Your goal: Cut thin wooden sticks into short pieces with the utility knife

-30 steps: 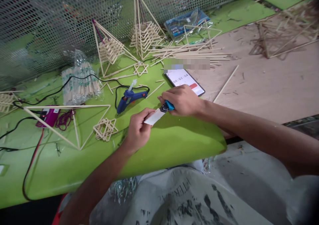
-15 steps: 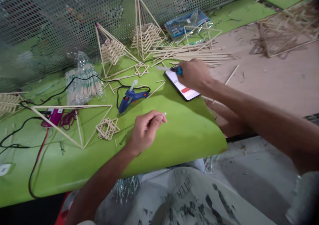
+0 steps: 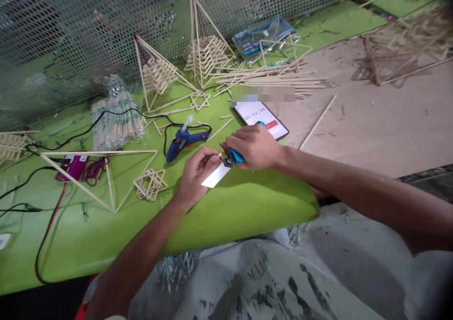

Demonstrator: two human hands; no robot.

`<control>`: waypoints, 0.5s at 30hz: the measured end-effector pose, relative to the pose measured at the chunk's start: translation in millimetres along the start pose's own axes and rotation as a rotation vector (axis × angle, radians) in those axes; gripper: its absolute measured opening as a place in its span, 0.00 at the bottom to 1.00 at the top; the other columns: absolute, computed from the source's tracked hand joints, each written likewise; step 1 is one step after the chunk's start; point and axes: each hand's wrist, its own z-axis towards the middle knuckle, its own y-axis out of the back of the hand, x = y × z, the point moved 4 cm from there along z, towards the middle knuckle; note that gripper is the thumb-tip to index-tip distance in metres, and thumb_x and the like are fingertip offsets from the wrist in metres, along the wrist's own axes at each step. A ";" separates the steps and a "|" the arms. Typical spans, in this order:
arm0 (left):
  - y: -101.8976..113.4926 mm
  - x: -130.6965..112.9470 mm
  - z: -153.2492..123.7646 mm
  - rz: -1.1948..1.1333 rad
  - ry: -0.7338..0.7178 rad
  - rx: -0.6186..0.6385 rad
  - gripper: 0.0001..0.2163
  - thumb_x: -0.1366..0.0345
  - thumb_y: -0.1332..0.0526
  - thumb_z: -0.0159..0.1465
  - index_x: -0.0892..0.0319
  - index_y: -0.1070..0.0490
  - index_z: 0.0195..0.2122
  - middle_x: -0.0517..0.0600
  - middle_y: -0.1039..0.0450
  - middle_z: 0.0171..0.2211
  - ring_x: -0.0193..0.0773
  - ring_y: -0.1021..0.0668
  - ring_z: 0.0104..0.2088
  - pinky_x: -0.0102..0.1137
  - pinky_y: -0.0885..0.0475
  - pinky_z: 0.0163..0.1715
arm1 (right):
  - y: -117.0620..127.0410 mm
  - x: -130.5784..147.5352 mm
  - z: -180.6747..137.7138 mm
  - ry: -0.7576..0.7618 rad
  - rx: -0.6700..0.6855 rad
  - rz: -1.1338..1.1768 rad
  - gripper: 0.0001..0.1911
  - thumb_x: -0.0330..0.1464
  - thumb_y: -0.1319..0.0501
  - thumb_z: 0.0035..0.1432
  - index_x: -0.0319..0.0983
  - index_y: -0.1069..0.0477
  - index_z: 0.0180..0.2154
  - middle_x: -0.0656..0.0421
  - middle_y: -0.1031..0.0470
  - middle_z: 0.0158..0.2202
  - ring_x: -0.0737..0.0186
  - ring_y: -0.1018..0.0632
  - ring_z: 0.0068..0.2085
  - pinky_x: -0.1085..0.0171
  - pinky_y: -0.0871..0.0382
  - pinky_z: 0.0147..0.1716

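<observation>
My right hand (image 3: 258, 145) is closed around a utility knife (image 3: 215, 175) with a teal handle and a broad bare blade. The blade slants down to the left, close against the fingers of my left hand (image 3: 195, 176). Those left fingers are pinched on a small pale stick piece (image 3: 220, 155); only its tip shows. Left of the hands lies a six-pointed star (image 3: 150, 184) of stacked wooden sticks. A blue glue gun (image 3: 180, 143) with a clear glue stick rests just behind my left hand.
A phone (image 3: 264, 117) showing a running timer lies behind my right hand. Stick pyramids (image 3: 205, 53) stand along the mesh panel (image 3: 88, 37). Loose sticks (image 3: 269, 79), a bag of sticks (image 3: 118, 117), a triangular stick frame (image 3: 78, 183) and black cords (image 3: 46, 251) spread over the green table.
My right hand has come down and left from over the phone, bringing the knife to my left hand. My left hand has shifted slightly left, still pinching the small stick piece.
</observation>
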 end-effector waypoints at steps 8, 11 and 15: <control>0.4 1.4 -0.5 0.014 -0.045 0.003 0.08 0.56 0.41 0.67 0.54 0.29 0.36 0.44 0.31 0.26 0.30 0.31 0.24 0.26 0.36 0.23 | 0.1 -2.2 -1.3 -0.047 0.004 0.016 0.09 0.34 0.50 0.60 0.40 0.34 0.30 0.58 0.27 0.25 0.65 0.34 0.24 0.62 0.46 0.26; 1.3 1.1 -0.2 0.028 -0.065 -0.002 0.09 0.56 0.42 0.67 0.54 0.29 0.36 0.45 0.30 0.28 0.30 0.30 0.25 0.27 0.36 0.24 | 1.7 -2.8 -0.6 -0.061 0.002 0.019 0.09 0.34 0.50 0.60 0.40 0.35 0.30 0.59 0.28 0.24 0.65 0.34 0.24 0.62 0.45 0.26; 1.5 0.0 0.0 0.064 -0.079 -0.010 0.09 0.56 0.42 0.67 0.55 0.29 0.36 0.44 0.29 0.28 0.30 0.30 0.25 0.27 0.35 0.25 | 3.1 -2.4 -0.7 -0.067 -0.001 0.028 0.09 0.34 0.49 0.60 0.40 0.35 0.30 0.58 0.29 0.24 0.64 0.33 0.24 0.61 0.45 0.26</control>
